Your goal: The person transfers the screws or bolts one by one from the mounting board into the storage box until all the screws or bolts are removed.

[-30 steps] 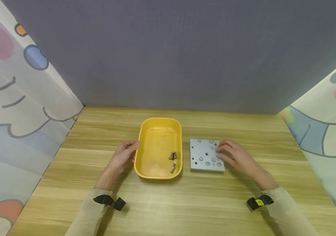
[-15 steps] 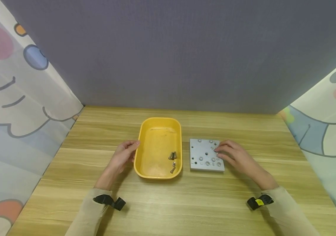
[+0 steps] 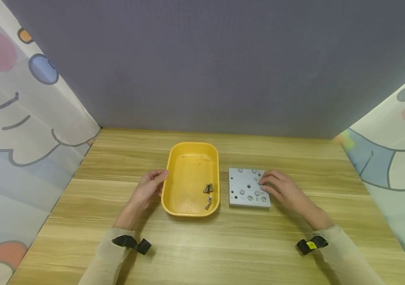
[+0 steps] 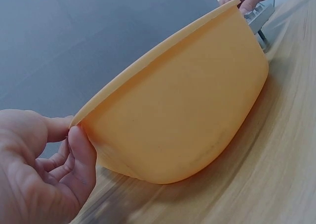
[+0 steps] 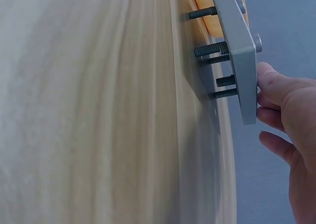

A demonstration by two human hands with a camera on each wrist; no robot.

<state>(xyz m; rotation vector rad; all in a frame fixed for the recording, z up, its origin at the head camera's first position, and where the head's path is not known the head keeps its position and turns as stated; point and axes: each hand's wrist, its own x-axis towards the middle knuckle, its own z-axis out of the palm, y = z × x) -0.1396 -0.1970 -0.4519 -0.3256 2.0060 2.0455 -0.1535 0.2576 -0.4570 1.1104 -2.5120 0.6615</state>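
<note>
Metal plate (image 3: 246,181) runs leftward from beneath the nearer right hand (image 3: 288,192), whose fingers' hold I can't make out; the left hand (image 3: 147,190) pinches the yellow tray (image 4: 187,100).

Smooth plastic tray (image 3: 190,170) at the left fingers (image 4: 83,147); matt metal plate (image 3: 238,183) at the right fingers (image 5: 275,145); smooth wood-grained worktop (image 3: 202,249) below both.

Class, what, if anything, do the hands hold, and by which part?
The left hand pinches the yellow tray by its rim. The right hand is at the drilled metal plate; whether it grips anything is hidden.
</note>
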